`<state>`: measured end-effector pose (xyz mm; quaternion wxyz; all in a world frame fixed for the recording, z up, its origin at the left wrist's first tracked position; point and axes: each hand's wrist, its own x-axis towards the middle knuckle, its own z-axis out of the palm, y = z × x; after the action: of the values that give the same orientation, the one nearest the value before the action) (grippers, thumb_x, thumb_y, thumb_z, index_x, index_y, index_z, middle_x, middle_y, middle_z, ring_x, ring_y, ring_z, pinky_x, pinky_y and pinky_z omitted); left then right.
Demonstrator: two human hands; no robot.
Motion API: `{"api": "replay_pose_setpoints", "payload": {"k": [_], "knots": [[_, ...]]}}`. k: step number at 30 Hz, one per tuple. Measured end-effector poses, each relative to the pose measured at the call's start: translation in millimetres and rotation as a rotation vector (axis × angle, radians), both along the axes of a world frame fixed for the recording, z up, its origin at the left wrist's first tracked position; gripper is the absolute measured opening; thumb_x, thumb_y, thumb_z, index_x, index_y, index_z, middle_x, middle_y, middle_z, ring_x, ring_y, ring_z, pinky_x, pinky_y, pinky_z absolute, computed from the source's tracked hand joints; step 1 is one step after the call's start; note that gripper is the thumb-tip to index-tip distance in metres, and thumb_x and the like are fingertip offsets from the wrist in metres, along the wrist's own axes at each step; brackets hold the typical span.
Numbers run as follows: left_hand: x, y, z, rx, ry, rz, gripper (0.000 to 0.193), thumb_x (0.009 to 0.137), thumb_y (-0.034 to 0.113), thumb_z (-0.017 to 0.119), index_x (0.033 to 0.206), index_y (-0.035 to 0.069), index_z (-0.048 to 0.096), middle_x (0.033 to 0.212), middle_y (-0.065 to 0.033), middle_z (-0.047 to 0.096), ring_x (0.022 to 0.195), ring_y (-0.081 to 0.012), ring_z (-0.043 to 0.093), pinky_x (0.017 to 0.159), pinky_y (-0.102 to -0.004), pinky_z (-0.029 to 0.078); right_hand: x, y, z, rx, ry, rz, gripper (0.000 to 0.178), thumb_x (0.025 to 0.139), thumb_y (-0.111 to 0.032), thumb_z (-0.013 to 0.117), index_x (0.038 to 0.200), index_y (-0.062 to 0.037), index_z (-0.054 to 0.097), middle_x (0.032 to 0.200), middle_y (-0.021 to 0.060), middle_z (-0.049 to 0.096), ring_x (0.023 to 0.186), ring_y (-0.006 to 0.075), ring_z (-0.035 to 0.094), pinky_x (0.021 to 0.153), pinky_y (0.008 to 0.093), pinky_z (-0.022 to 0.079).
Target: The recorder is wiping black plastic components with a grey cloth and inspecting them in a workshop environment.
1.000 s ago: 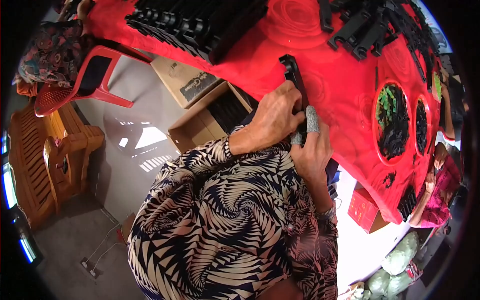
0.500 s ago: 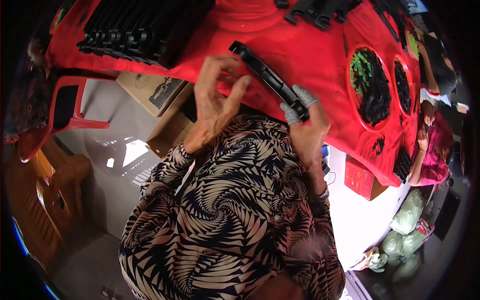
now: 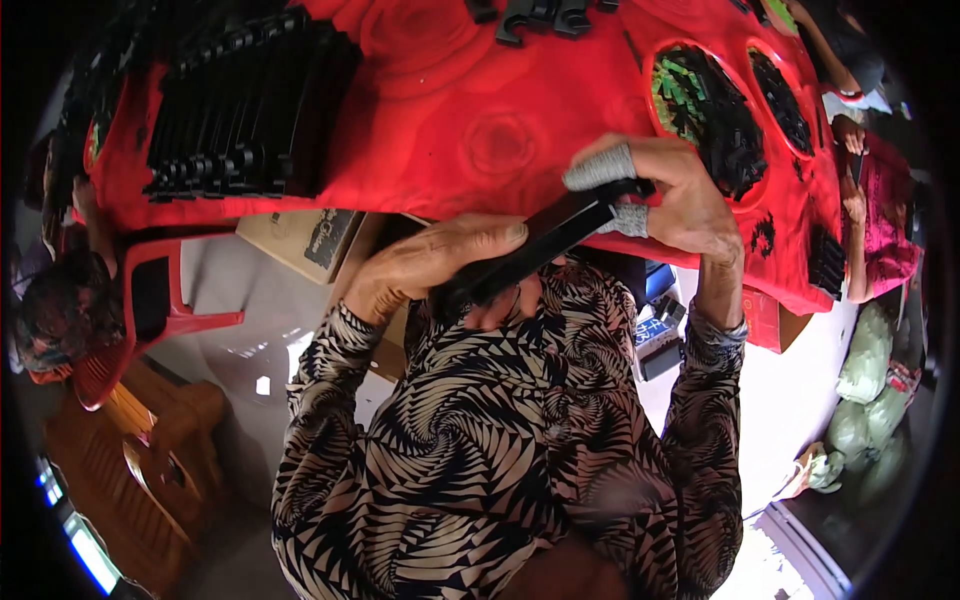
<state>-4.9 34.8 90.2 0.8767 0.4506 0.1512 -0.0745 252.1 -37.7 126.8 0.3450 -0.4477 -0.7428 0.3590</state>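
Observation:
A long black plastic part [image 3: 548, 240] is held slantwise above my lap, at the near edge of the red-covered table. My left hand [image 3: 435, 258] grips its lower end, thumb along the top and fingertips showing beneath. At the upper end, my right hand [image 3: 685, 195] pinches it between thumb and finger, both wrapped in grey finger covers. The part is slightly blurred, so its fine details are hard to make out.
Stacked black parts [image 3: 250, 110] stand at the table's left. More black pieces [image 3: 550, 18] lie at the far edge. Red trays [image 3: 652, 92] on the right hold small black and green pieces. A red chair [image 3: 160, 290] and cardboard box [image 3: 295, 240] stand left; other people sit right.
My left hand has closed on the black part, which it was apart from before. The part has turned to slope the other way, and my right hand has moved right and up.

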Motion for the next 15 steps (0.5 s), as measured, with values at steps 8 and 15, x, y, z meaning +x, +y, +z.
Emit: {"api": "replay_pose_setpoints", "payload": {"k": [8,15], "knots": [[21,-6,-24,-0.097,-0.002,0.505,0.058,0.104,0.048,0.030,0.125,-0.002,0.051,0.074,-0.0081,0.059,0.048,-0.0128,0.054,0.040,-0.0229,0.041,-17,-5,-15,0.253,0.234,-0.706,0.050,0.079,0.003,0.072,0.127,-0.0058,0.058,0.112,0.0043,0.068,0.087,0.0104,0.062,0.078,0.0259,0.051],[44,-22,-23,0.043,0.013,0.739,0.051,0.104,0.046,0.031,0.101,0.000,0.052,0.069,-0.0098,0.059,0.047,-0.0161,0.055,0.041,-0.0242,0.042,-68,-6,-40,0.309,0.144,-0.769,0.037,0.071,0.013,0.067,0.106,0.0012,0.064,0.102,0.0076,0.068,0.058,0.0101,0.054,0.047,0.0258,0.043]]}}
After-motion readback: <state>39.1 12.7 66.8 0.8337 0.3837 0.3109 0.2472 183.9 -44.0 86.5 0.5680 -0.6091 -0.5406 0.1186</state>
